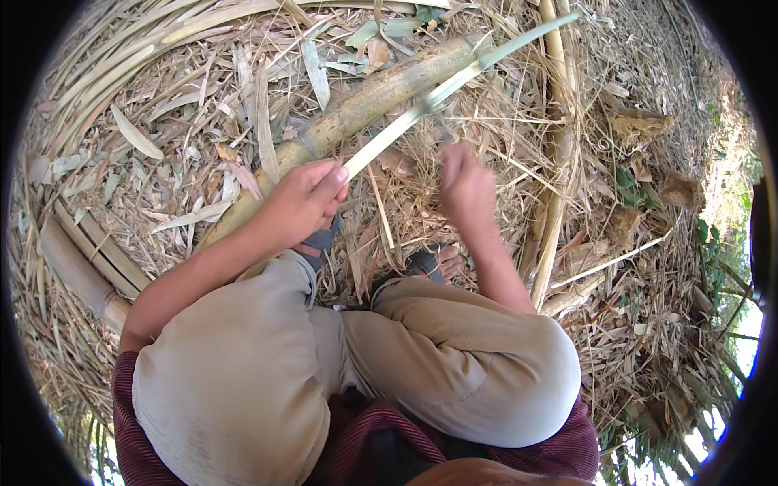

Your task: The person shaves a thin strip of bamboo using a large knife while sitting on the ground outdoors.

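Note:
My left hand (312, 198) is closed round the near end of a long pale green bamboo strip (381, 142), which slants away up to the right. Just right of the strip, my right hand (468, 185) is curled into a fist and smeared by motion. A dark blur lies between that fist and the strip; what the fist grips cannot be made out. Part of the strip's middle is blurred too. Beneath the strip, a thick yellowish bamboo pole (365, 109) lies slantwise on the ground.
Dry bamboo shavings and leaves (203, 121) cover the ground. Another pole (557, 154) runs lengthwise at the right. Split bamboo pieces (85, 263) lie at the left, with long strips (121, 61) curving behind. My sandalled feet (425, 263) are close below my hands.

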`<state>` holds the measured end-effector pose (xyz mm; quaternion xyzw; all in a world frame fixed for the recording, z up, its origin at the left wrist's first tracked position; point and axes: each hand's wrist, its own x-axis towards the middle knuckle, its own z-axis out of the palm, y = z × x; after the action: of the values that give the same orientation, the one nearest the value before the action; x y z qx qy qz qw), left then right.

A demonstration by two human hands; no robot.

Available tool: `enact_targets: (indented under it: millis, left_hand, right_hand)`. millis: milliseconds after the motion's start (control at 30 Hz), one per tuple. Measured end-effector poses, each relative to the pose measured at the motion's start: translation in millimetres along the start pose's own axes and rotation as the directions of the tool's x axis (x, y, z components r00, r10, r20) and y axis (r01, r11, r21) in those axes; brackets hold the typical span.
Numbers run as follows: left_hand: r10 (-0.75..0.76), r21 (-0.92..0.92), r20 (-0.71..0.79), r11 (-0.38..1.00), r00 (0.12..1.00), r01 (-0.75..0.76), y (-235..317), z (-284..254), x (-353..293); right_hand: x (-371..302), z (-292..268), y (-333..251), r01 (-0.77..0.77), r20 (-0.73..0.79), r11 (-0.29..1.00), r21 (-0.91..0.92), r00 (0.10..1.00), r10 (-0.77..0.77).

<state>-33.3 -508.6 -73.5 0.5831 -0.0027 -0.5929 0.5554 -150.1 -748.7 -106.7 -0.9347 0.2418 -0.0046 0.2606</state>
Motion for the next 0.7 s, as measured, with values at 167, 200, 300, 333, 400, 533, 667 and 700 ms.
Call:
enact_targets:
  millis: [167, 200, 300, 333, 400, 533, 667, 700]
  left_hand:
    - [0.038, 0.201, -0.136, 0.98, 0.99, -0.01, 43.4, 29.5, -12.9]
    - [0.029, 0.189, -0.121, 0.982, 0.992, -0.006, 45.5, 32.4, -12.9]
    - [-0.002, 0.043, -0.015, 0.999, 1.0, 0.002, 22.9, 12.8, -6.9]
    - [-0.003, 0.015, 0.01, 1.0, 1.0, 0.003, 12.4, 8.1, -3.6]
    - [0.048, 0.105, -0.063, 0.994, 0.997, -0.041, 11.4, 14.8, -0.1]
    - [0.138, 0.27, -0.15, 0.958, 0.979, -0.094, 25.3, 29.3, -12.0]
    - [0.098, 0.203, -0.077, 0.976, 0.992, -0.081, 33.4, 23.4, -13.2]
    - [0.118, 0.193, -0.074, 0.976, 0.99, -0.102, 35.1, 24.4, -15.3]
  right_hand:
    - [-1.8, -11.5, -15.9, 0.032, 0.069, 0.99, 0.141, 0.997, -0.042]
    - [-10.5, -6.5, -33.5, 0.164, 0.07, 0.978, 0.127, 0.982, -0.173]
    - [-11.7, -5.3, -49.3, 0.346, 0.076, 0.938, -0.013, 0.936, -0.344]
    - [-14.8, -3.4, -48.1, 0.366, 0.058, 0.931, -0.011, 0.929, -0.365]
    - [-9.5, -5.0, -39.3, 0.428, 0.011, 0.903, -0.021, 0.904, -0.428]
    - [-6.4, -6.2, -30.3, 0.44, -0.017, 0.895, -0.073, 0.897, -0.442]
    - [-1.7, -5.3, -24.0, 0.464, -0.063, 0.883, -0.075, 0.881, -0.468]
    - [-1.0, -4.4, -21.4, 0.464, -0.054, 0.881, -0.09, 0.881, -0.47]
